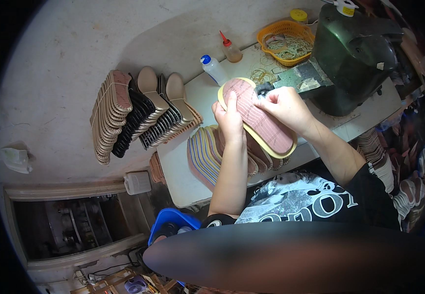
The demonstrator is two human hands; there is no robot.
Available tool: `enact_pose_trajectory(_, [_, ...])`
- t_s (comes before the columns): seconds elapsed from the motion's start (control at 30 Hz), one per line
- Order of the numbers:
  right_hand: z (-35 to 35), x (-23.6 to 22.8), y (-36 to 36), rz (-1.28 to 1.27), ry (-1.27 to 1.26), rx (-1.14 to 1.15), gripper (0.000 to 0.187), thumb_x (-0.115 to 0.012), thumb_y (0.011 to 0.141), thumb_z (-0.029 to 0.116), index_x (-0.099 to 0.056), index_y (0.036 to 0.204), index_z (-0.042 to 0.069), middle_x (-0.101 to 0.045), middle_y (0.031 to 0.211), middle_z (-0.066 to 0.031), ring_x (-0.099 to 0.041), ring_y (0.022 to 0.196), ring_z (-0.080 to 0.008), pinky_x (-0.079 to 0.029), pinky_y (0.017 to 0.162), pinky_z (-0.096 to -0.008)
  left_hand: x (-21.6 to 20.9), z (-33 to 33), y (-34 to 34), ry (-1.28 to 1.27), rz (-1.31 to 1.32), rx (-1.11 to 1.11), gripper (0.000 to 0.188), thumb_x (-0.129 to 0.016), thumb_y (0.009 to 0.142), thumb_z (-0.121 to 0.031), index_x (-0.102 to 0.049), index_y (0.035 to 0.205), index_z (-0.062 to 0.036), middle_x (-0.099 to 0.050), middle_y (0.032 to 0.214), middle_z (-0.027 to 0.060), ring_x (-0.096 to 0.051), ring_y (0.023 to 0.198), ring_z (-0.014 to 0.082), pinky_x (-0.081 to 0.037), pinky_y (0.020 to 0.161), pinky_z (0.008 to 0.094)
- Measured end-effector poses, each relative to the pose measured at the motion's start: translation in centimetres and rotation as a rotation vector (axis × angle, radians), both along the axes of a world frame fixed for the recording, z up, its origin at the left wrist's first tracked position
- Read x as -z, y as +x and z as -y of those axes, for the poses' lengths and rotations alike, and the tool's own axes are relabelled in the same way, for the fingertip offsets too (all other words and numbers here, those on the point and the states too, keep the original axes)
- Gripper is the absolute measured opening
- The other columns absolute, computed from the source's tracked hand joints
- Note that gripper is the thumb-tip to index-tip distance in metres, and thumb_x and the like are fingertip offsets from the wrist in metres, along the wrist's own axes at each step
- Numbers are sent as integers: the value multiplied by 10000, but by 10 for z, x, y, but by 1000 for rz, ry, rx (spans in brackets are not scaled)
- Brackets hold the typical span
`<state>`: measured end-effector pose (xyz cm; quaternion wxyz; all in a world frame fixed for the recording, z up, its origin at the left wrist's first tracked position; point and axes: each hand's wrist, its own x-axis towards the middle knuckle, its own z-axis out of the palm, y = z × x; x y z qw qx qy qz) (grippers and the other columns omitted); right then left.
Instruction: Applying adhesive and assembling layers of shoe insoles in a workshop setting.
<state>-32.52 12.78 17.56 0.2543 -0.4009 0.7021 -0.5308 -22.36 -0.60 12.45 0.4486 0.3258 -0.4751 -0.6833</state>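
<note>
Head view. A pink insole point(260, 119) with a yellow rim is being held above the white desk point(188, 171), its long axis running diagonally from upper left to lower right; the rounded end at the upper left is pointing toward the far edge of the desk, the other end toward the person's body. The left hand point(229, 117) is lying over the upper left part of the insole, its grip pressing the piece from above with the fingers closed over its edge. The right hand point(283, 104) is working at the upper edge, its grip pinching the rim beside a small dark part point(264, 88) whose nature cannot be told. Directly under the insole a fanned stack of insoles point(207, 154) is resting on the desk. Further back two squeeze bottles, one with a blue cap point(213, 69) and one with a red tip point(231, 50), are standing near an orange basket point(286, 41) holding rubber bands. A dark green machine point(354, 54) is occupying the right end of the desk. On the grey concrete floor to the left, bundled rows of soles point(139, 110) are leaning together, and a blue bin point(170, 223) is sitting below the desk's near edge.
</note>
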Motion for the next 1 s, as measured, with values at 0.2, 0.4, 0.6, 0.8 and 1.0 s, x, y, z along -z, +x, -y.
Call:
enact_pose_trajectory(0.2, [-16, -14, -8, 37, -19, 5, 335, -695, 811, 262, -651, 695, -48, -579, 549, -94, -481, 524, -76, -425, 524, -282, 6, 13, -17, -46, 79, 45, 215, -625, 887, -124, -627, 951, 81, -583, 989, 100, -581, 899, 161, -474, 786, 293])
enact_pose_trajectory(0.4, [-31, -1, -9, 404, -13, -55, 183, -708, 826, 111, -680, 918, -45, -687, 807, -66, -616, 688, -67, -492, 637, -201, -5, 10, -17, 7, 32, 71, 218, -597, 905, -124, -621, 1004, 70, -639, 981, 98, -602, 842, 147, -486, 757, 280])
enact_pose_trajectory(0.6, [-32, 7, 10, 665, -73, -174, 136, -694, 852, 113, -641, 885, -8, -662, 797, -26, -607, 681, -52, -490, 635, -190, -25, 0, 7, 100, -31, 85, 287, -563, 937, -150, -559, 1146, 46, -640, 1048, 110, -629, 904, 172, -505, 791, 287])
enact_pose_trajectory(0.8, [-18, 20, 2, 865, -136, -455, 233, -681, 874, 251, -673, 820, 25, -660, 707, -37, -623, 602, -88, -511, 553, -213, -61, -24, 31, 149, -80, 236, 362, -441, 987, -182, -490, 1255, 56, -631, 1110, 147, -654, 954, 209, -543, 834, 315])
enact_pose_trajectory(1.0, [-8, -15, -1, 861, -126, -518, 271, -734, 816, 245, -677, 846, -18, -675, 740, -68, -650, 646, -115, -555, 593, -239, -65, -39, 33, 176, -165, 439, 381, -430, 980, -169, -473, 1267, 77, -610, 1159, 160, -638, 980, 190, -508, 871, 304])
